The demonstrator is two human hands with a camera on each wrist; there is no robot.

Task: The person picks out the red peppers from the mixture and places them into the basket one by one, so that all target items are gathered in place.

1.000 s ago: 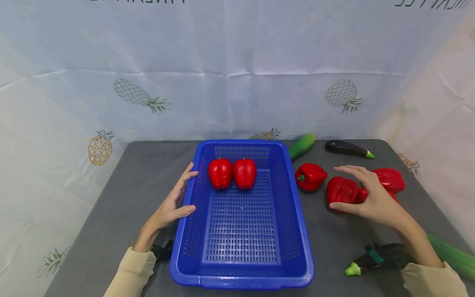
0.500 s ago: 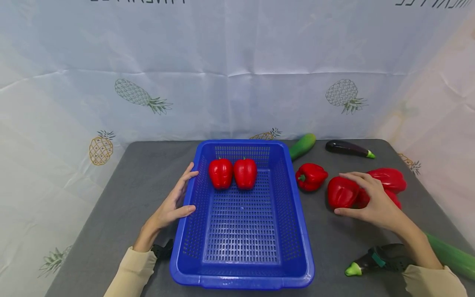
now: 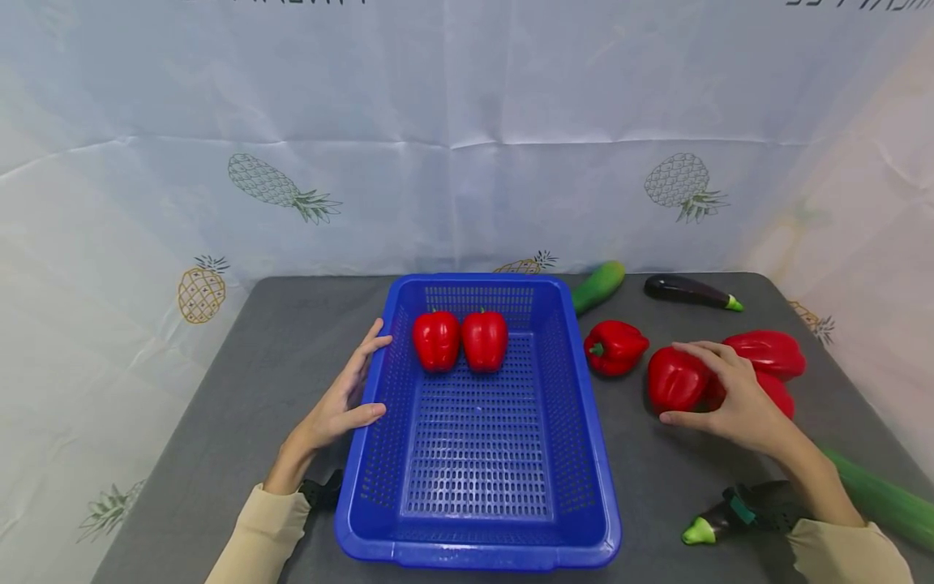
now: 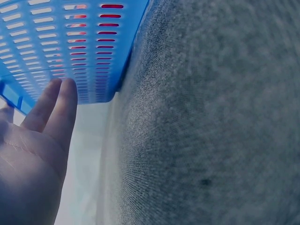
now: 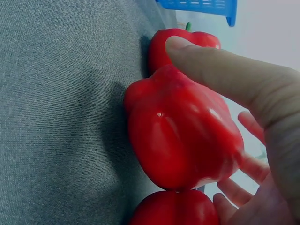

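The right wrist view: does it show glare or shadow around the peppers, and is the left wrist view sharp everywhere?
Right wrist view: yes, white glints on the middle red pepper and soft shadow on the grey tabletop beside it; left wrist view: no, the tabletop blurs towards the right edge, and the left hand looks dim.

A grey table (image 3: pixel 219 422) is carrying everything. A blue basket (image 3: pixel 477 554) is standing between the left hand (image 3: pixel 337 405) and the right hand (image 3: pixel 735 403). A red pepper (image 3: pixel 674 380) is resting between the right thumb and fingers, a second pepper (image 3: pixel 615 349) is lying left of that hand, and a third pepper (image 3: pixel 769 353) and fourth pepper (image 3: pixel 777 395) are lying to its right. Beyond it, a dark eggplant (image 3: pixel 686 290) and, further left, a green vegetable (image 3: pixel 600 285) are lying; another eggplant (image 3: pixel 717 521) and a cucumber (image 3: pixel 886 499) are lying near its wrist.
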